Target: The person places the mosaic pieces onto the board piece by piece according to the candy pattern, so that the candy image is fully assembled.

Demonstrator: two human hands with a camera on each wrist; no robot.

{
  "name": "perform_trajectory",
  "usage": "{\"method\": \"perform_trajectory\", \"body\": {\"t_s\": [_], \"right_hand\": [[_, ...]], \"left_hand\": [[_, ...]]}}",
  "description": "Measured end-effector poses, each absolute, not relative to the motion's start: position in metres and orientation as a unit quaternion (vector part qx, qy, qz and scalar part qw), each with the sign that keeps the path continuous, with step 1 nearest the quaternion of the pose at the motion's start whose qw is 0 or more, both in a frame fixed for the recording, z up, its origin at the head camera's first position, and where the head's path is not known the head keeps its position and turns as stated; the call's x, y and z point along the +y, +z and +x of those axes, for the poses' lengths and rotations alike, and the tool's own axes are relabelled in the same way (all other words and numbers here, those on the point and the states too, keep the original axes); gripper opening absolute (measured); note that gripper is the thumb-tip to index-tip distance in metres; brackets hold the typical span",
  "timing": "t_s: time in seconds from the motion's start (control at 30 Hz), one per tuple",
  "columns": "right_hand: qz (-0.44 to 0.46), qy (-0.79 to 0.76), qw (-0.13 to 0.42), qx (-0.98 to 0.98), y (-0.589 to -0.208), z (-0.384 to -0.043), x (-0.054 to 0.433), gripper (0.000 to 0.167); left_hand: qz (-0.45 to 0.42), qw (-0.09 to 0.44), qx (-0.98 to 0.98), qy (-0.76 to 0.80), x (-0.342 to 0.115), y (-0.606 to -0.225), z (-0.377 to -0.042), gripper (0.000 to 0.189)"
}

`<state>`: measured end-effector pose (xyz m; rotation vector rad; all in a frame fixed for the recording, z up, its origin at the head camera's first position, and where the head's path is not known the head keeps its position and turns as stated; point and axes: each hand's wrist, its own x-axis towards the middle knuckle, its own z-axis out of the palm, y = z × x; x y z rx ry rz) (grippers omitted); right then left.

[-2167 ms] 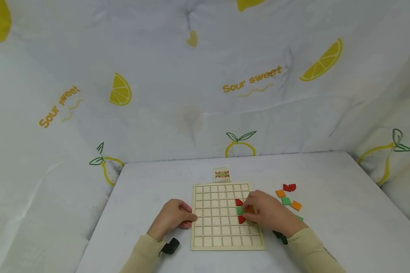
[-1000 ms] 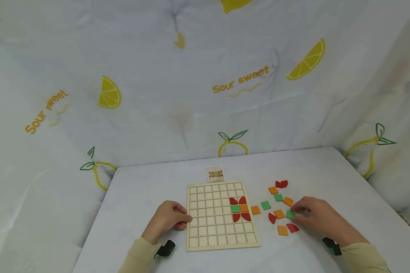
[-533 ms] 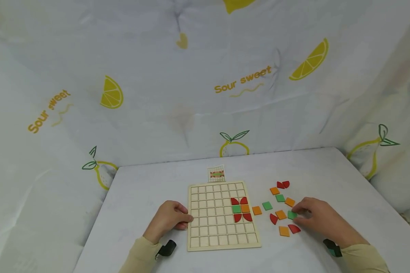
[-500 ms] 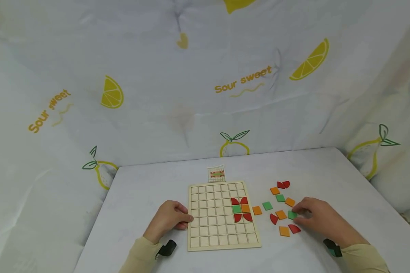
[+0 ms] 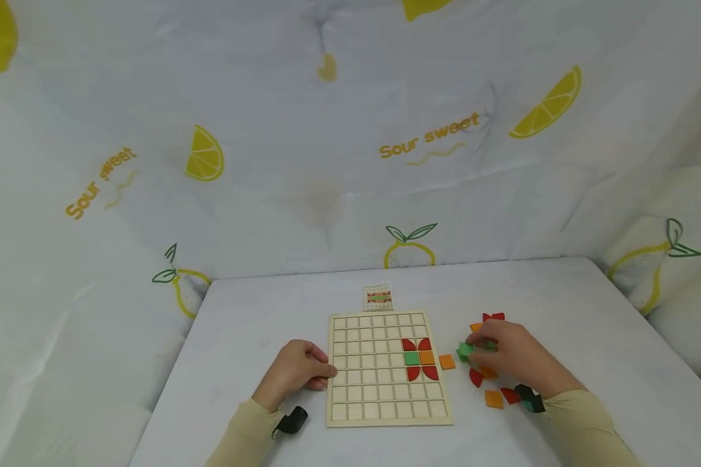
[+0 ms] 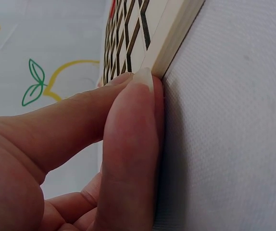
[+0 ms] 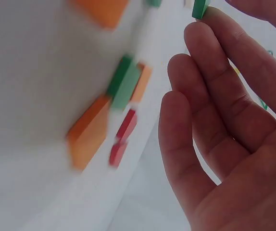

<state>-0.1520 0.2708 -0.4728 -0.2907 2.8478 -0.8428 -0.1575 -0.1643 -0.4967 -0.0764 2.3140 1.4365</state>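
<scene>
A pale wooden grid board [image 5: 362, 392] lies on the table. My left hand [image 5: 296, 368] grips its left edge; in the left wrist view the thumb [image 6: 131, 130] and a finger meet at the rim of the board. My right hand [image 5: 514, 355] is over the loose tiles to the right of the board. Between its thumb and index finger it pinches a green square tile [image 7: 200, 7], its other fingers extended. Another green tile [image 5: 463, 356] lies just under the held one in the head view. Set in the board's right columns are red quarter-circles [image 5: 430, 373], a green square [image 5: 411, 358] and an orange square [image 5: 426, 357].
A small pattern card [image 5: 378, 298] stands behind the board. One orange tile [image 5: 446, 362] lies by the board's right edge. Several more tiles are spread farther right, among them an orange square [image 5: 493, 399] and a red quarter-circle [image 5: 476, 377], some partly hidden by the right hand.
My right hand went from the board out to the loose tiles, took a green square tile there, and has since moved left with it. My left hand stays on the board's edge.
</scene>
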Motion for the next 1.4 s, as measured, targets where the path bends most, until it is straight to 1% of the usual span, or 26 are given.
{"method": "perform_trajectory", "body": {"t_s": [0.27,0.43,0.6,0.83,1.2,1.4], "right_hand": [[-0.138,-0.31,0.082,0.937,-0.473,-0.172,0.222,0.016],[-0.172,-0.316,0.089,0.929,-0.475,-0.178,0.189,0.017],[-0.189,-0.315,0.097,0.925,-0.478,-0.177,0.17,0.019],[-0.196,-0.306,0.092,0.927,-0.479,-0.174,0.159,0.017],[-0.209,-0.288,0.083,0.931,-0.48,-0.172,0.155,0.015],[-0.216,-0.283,0.083,0.931,-0.478,-0.17,0.155,0.019]], "left_hand": [[-0.034,0.21,0.824,0.526,-0.165,-0.498,-0.158,0.034],[-0.039,0.207,0.825,0.524,-0.164,-0.498,-0.159,0.034],[-0.04,0.208,0.828,0.52,-0.163,-0.497,-0.159,0.034],[-0.042,0.207,0.831,0.514,-0.163,-0.494,-0.158,0.033],[-0.034,0.203,0.837,0.507,-0.166,-0.496,-0.157,0.033],[-0.033,0.207,0.832,0.513,-0.165,-0.497,-0.159,0.033]]}}
